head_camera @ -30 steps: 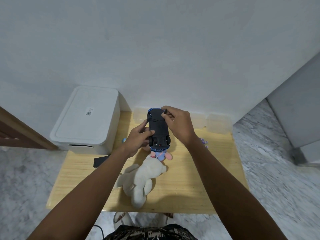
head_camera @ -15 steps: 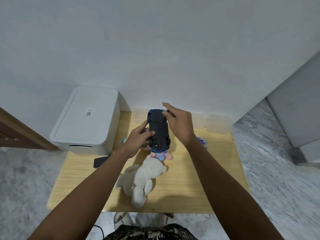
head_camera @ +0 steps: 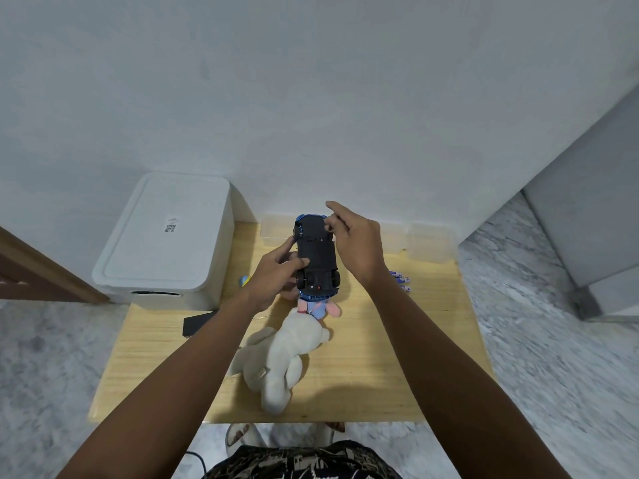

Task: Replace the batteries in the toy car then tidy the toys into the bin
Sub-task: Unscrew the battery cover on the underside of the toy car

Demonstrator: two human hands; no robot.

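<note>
Both hands are being used on the battery step: the upturned toy car (head_camera: pixel 316 257) is being gripped by the left hand (head_camera: pixel 276 276) above the table (head_camera: pixel 380 357), while its far end is being touched by the loosely spread right hand (head_camera: pixel 356 245), so the cover is judged next to be opened.

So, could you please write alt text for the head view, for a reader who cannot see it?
A person's left hand grips an upturned blue toy car above a wooden table, while the right hand works at its far end. A white plush toy lies below, a lidded white bin at left.

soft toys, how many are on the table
2. A white teddy bear lies mid-table near the front edge. A small pink and blue doll lies just behind its head, partly under the held toy car. Others may be hidden behind the arms.
</note>
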